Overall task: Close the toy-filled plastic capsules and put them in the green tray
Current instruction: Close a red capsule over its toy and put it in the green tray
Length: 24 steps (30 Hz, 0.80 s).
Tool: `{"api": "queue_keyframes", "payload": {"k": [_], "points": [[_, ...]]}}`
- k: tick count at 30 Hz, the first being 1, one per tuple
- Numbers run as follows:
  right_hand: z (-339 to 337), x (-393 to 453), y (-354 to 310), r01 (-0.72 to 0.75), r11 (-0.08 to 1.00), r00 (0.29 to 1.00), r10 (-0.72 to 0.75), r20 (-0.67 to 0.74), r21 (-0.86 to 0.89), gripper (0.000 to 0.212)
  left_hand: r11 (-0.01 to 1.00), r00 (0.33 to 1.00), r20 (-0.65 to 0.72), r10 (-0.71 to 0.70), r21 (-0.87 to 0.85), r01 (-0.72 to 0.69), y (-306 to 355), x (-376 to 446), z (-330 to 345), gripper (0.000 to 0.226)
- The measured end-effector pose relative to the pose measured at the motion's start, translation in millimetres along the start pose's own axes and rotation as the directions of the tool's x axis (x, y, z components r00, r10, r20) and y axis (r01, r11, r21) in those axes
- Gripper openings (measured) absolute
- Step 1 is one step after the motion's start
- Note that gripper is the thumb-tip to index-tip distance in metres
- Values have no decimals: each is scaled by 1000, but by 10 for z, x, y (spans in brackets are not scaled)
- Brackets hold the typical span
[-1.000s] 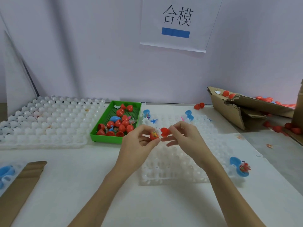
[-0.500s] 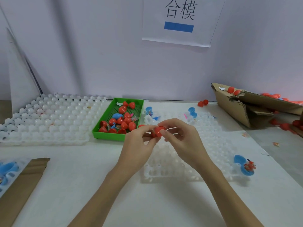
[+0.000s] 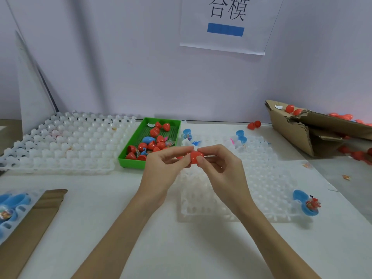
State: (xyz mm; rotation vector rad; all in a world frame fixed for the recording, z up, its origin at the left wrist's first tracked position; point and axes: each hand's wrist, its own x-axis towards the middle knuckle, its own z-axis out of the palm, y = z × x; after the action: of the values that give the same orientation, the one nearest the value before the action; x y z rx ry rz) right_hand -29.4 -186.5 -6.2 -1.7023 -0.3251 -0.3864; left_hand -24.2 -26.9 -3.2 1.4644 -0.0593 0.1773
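— White table (image 3: pixel 100 208) under the head camera; where is the capsule?

— I see the small red plastic capsule (image 3: pixel 194 157) pinched between my left hand (image 3: pixel 161 170) and right hand (image 3: pixel 223 170), fingers curled on it. The green plastic tray (image 3: pixel 128 161) lies forward-left, nearer the left hand.
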Motion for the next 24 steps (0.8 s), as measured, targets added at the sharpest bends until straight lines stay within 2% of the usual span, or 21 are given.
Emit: {"api": "queue_keyframes", "payload": {"k": [3, 6, 9, 13, 20, 24], "points": [[49, -30, 18, -17, 1000, 1000, 17, -14, 24, 13, 995, 995, -38, -88, -59, 85, 17, 42, -33, 25], [63, -40, 22, -18, 1000, 1000, 18, -23, 12, 13, 995, 995, -14, -99, -25, 99, 14, 47, -36, 20], [58, -43, 16, -3, 1000, 1000, 3, -21, -13, 13, 999, 999, 8, -41, -13, 41, 15, 19, -21, 15], [77, -56, -11, 83, 990, 996, -87, -33, -118, 11, 997, 997, 44, 67, 25, -68, 14, -13, -7, 8], [19, -9, -40, 66, 997, 989, -69, -131, -27, 7, 996, 982, 171, 81, 19, -85, 62, -30, -12, 31], [-4, 4, -72, 92, 996, 987, -89, -132, 17, 12, 984, 980, 127, 155, 72, -165, 80, -42, 13, 35]]}}
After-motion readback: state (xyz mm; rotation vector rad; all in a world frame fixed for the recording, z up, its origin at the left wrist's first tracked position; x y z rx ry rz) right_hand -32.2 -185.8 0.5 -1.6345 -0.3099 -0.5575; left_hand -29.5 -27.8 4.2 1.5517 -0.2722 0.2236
